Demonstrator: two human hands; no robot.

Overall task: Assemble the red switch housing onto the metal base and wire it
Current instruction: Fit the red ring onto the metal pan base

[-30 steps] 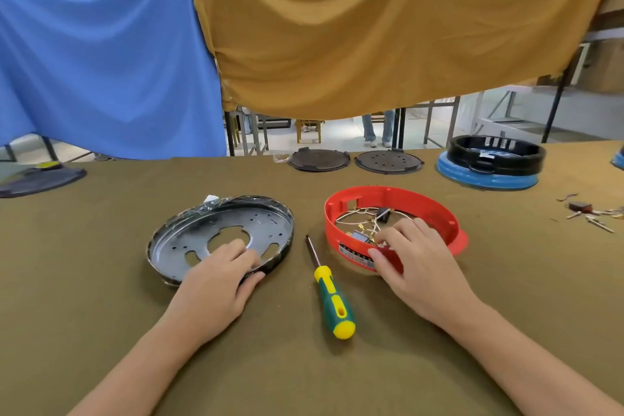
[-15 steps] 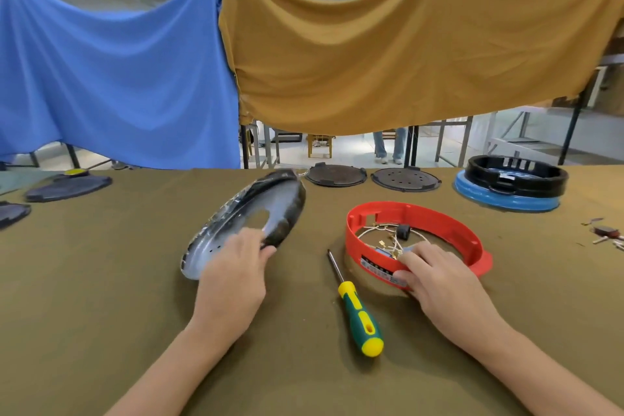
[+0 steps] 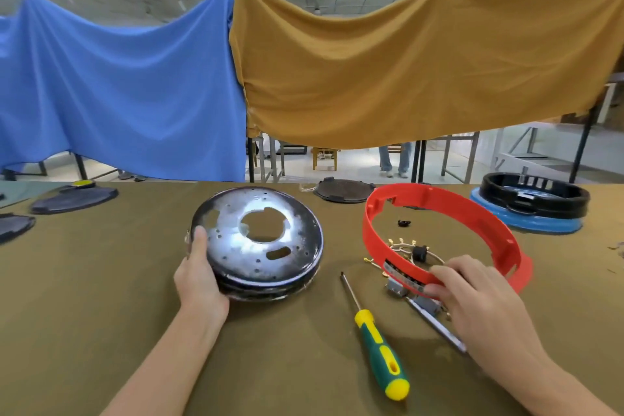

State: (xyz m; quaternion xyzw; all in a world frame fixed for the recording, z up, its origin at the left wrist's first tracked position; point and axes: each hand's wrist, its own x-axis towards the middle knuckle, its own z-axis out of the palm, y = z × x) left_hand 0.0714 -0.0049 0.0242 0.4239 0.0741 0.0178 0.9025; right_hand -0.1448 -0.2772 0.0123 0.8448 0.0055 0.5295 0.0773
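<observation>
The round metal base [image 3: 256, 243] lies flipped, domed side up, left of centre on the olive table. My left hand [image 3: 199, 280] grips its near-left rim, thumb on top. The red ring-shaped switch housing [image 3: 439, 213] is tilted up at its far side, right of the base. My right hand [image 3: 479, 300] pinches its near rim. Wires with brass terminals [image 3: 405, 245] and a grey switch block [image 3: 398, 289] hang under the raised ring. A small black part [image 3: 404, 222] lies on the cloth inside it.
A green and yellow screwdriver [image 3: 374, 338] lies between my hands, tip pointing away. Dark round plates [image 3: 344, 191] sit at the far edge and far left [image 3: 74, 197]. A black ring on a blue one [image 3: 530, 209] stands at the far right.
My left hand has turned the metal base over and set it down domed side up. My right hand has lifted and tilted the red housing, baring the wires and switch block.
</observation>
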